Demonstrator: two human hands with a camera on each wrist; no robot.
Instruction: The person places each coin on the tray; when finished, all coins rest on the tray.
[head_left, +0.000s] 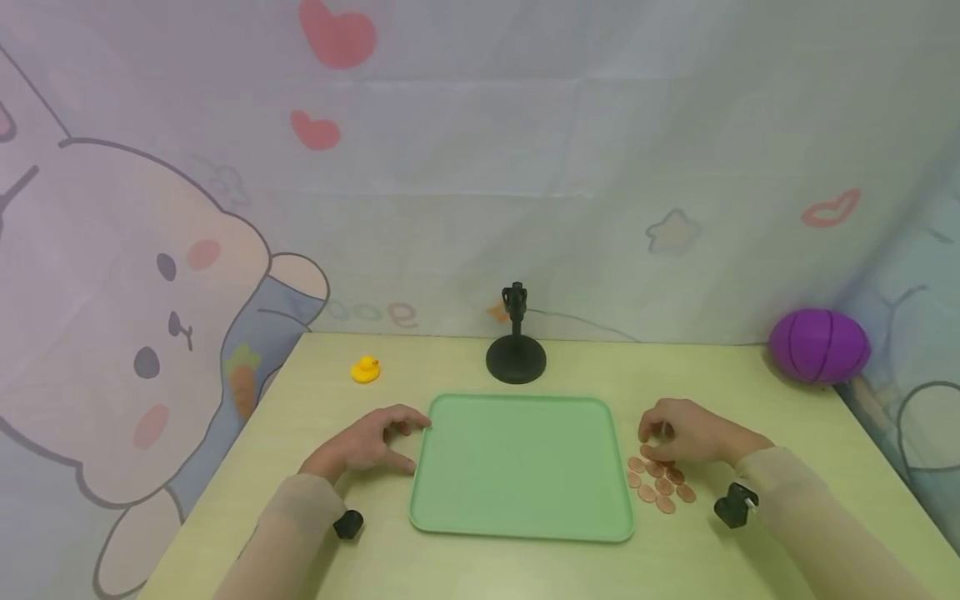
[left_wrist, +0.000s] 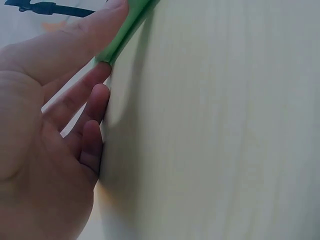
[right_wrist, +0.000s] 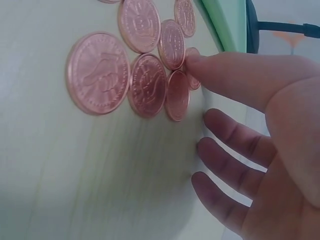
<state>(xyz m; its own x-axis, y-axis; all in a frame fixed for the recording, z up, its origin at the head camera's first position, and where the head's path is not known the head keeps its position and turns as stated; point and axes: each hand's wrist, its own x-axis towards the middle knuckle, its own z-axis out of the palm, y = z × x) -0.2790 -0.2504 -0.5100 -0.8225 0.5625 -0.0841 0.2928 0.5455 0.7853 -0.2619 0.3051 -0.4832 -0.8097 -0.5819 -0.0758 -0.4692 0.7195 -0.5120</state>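
Note:
A green tray (head_left: 521,467) lies on the table between both hands. At its left edge is my left hand (head_left: 375,442), fingers loosely bent and thumb apart. In the left wrist view, the fingertips of my left hand (left_wrist: 55,110) are right at the tray's green rim (left_wrist: 122,37). My right hand (head_left: 690,432) is low over several copper-coloured coins (head_left: 664,486) to the tray's right. The right wrist view has the thumb (right_wrist: 230,72) touching a coin (right_wrist: 194,82) at the group's far side. The other fingers are spread below it, and the index finger is hidden.
A black stand (head_left: 516,360) with a round base is behind the tray. A yellow rubber duck (head_left: 365,369) sits at the back left, and a purple ball (head_left: 819,346) at the back right corner. A printed cloth (head_left: 480,167) hangs behind the table.

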